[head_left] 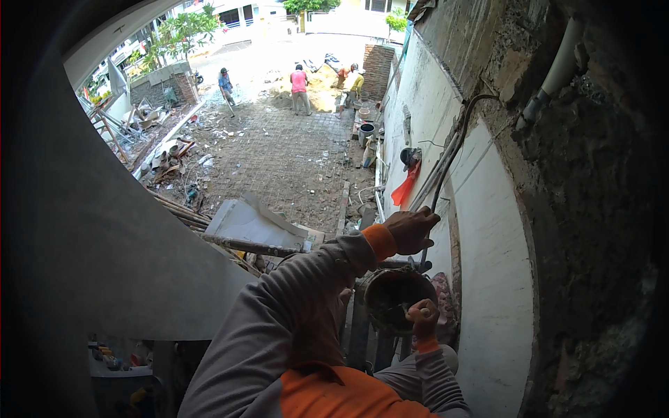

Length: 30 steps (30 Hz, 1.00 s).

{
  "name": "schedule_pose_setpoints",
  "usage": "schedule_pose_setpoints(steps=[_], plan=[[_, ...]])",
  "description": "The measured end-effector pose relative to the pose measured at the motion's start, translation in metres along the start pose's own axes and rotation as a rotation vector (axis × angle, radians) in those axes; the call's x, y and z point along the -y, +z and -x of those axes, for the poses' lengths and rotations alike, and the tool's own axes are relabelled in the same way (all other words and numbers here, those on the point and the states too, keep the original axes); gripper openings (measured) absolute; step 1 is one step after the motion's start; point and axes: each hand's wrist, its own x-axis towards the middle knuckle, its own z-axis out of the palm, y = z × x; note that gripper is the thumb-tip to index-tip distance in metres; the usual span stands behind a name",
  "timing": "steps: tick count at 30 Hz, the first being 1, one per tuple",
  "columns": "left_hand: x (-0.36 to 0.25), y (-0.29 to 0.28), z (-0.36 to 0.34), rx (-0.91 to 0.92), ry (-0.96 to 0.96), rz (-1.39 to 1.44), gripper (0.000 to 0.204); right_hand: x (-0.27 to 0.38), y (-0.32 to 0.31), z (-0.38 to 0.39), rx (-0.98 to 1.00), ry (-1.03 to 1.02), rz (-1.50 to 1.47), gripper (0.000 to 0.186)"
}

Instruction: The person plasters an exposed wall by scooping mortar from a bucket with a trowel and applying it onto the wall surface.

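One right hand [422, 322] is closed around a tool handle [426, 313] at the bucket [382, 284], which sits low in front of the person, just left of the wall. What looks like a grey mix lies inside, so the material seems not used up. Beyond it, the left hand [412, 230] has curled fingers beside the dark cables [456, 143]; I cannot tell whether it grips them. The right-hand wall [491, 272] is smooth and pale in part, rough and dark elsewhere, so the work looks unfinished; how much remains cannot be judged. Past a red cloth [406, 186], the paved yard [272, 157] is strewn with rubble, and people [299, 83] stand near a sand heap [322, 78]. No brand, label or writing is legible on anything.
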Motion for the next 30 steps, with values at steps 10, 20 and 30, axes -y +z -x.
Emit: schedule_pose_setpoints(steps=[10,20,30], plan=[[-0.001,0.005,-0.002,-0.023,0.052,-0.003,0.053,0.006,-0.007,0.005,-0.174,-0.098,0.256,0.013],[-0.001,0.01,-0.004,-0.045,0.055,-0.005,0.052,0.034,-0.013,-0.013,0.512,0.022,1.793,0.026],[0.0,0.01,-0.005,-0.099,0.11,0.013,0.052,0.053,-0.048,-0.011,0.511,-0.177,1.856,0.018]])
